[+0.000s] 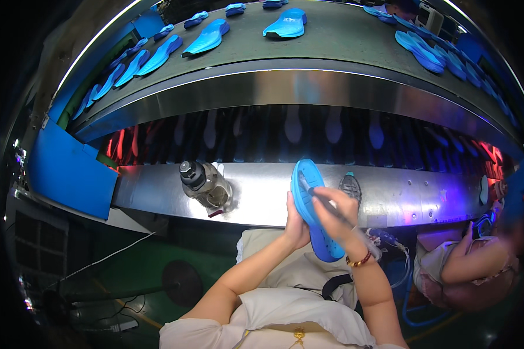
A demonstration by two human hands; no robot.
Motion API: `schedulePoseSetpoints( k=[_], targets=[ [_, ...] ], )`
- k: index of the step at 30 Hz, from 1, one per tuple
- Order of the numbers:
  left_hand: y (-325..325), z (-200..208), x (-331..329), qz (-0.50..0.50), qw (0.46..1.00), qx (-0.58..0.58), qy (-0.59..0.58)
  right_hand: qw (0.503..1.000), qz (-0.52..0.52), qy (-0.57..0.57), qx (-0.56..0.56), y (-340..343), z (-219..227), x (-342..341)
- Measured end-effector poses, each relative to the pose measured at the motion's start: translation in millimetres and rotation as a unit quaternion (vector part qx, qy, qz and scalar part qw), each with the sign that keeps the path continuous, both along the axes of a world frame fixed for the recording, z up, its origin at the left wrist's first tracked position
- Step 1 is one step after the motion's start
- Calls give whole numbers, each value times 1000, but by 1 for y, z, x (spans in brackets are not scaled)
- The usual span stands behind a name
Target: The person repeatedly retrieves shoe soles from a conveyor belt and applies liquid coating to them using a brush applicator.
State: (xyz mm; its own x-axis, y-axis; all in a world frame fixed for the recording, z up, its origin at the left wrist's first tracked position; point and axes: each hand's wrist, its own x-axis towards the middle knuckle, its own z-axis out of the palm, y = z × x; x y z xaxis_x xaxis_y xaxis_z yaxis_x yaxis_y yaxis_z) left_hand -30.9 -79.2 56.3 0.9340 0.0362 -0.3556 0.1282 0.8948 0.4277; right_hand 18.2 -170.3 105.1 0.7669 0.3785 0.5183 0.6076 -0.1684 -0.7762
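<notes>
A blue shoe sole (306,209) is held tilted in front of me, over the near edge of the metal bench. My left hand (296,225) is closed around its left side, with the thumb along the edge. Above the sole, my right hand (336,214) grips a slim dark brush (326,205) whose pale tip touches the inner face of the sole near its upper part. Part of the sole's right side is hidden behind the right hand. Just right of that hand, a dark sole-shaped piece (350,187) lies on the bench.
A dark-capped clear bottle (206,187) stands on the steel bench (256,200) at left. Beyond, a green conveyor belt (239,52) carries several blue soles (286,23). More soles show in the dark lower opening (262,136). Another person (471,262) sits at right.
</notes>
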Motion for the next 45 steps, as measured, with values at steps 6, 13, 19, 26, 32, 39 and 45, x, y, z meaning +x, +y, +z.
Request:
schedulePoseSetpoints(
  k=[6,13,19,26,32,39,45],
  targets=[
    [45,-8,3,-27,998,29,-51,988,118,19,-95,-28,6,-32],
    [34,26,-12,-95,993,-58,-35,946,186,261,56,-47,51,-7],
    [26,28,-11,-96,987,-105,-72,901,321,279,85,-45,53,-1],
    [25,43,-6,-24,999,-3,-28,927,322,193,10,-47,50,6],
    [27,54,1,19,990,82,-111,954,261,148,26,-49,47,6],
    [36,66,4,56,990,39,-122,967,205,147,32,-63,39,2],
    [55,65,4,61,979,66,-184,881,403,235,77,-74,37,-3]
  ],
)
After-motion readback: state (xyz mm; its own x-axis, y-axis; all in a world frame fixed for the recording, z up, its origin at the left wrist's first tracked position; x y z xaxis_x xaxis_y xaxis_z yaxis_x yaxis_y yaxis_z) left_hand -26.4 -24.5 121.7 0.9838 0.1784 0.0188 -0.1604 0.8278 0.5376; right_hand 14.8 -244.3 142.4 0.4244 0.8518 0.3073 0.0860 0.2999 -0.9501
